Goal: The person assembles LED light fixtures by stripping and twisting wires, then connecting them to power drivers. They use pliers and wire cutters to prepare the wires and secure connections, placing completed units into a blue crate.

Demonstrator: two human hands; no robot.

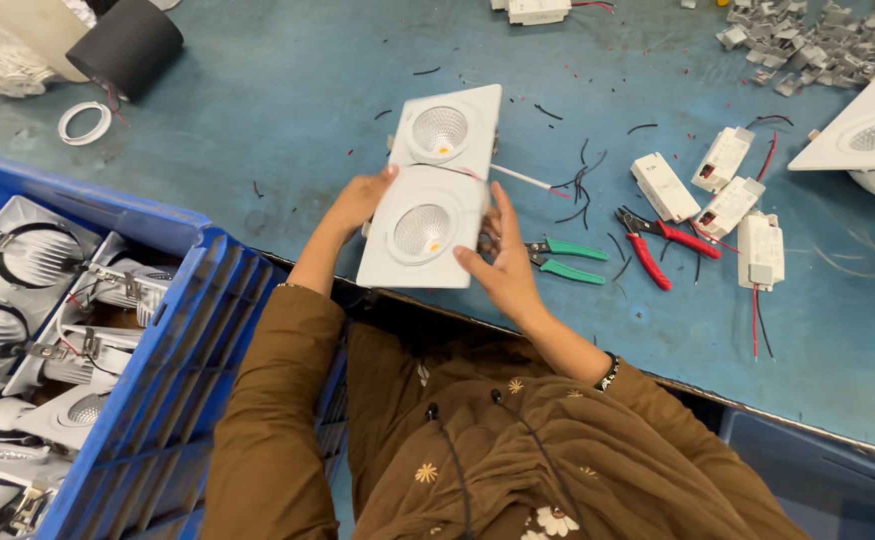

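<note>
I hold a white twin-lamp light fitting (pixel 436 190) face up over the near edge of the blue worktable (pixel 288 90). It has two round recessed reflectors, one behind the other. My left hand (pixel 356 203) grips its left side and my right hand (pixel 503 262) grips its right near corner. A thin white and red wire (pixel 523 179) sticks out from the fitting's right side.
Green-handled cutters (pixel 566 259) and red-handled pliers (pixel 658 243) lie right of my hands, beside several white driver boxes (pixel 728 195) and wire scraps. A blue crate (pixel 148 330) at left holds more fittings. Another white fitting (pixel 873 130) and a pile of metal clips (pixel 808 40) sit far right.
</note>
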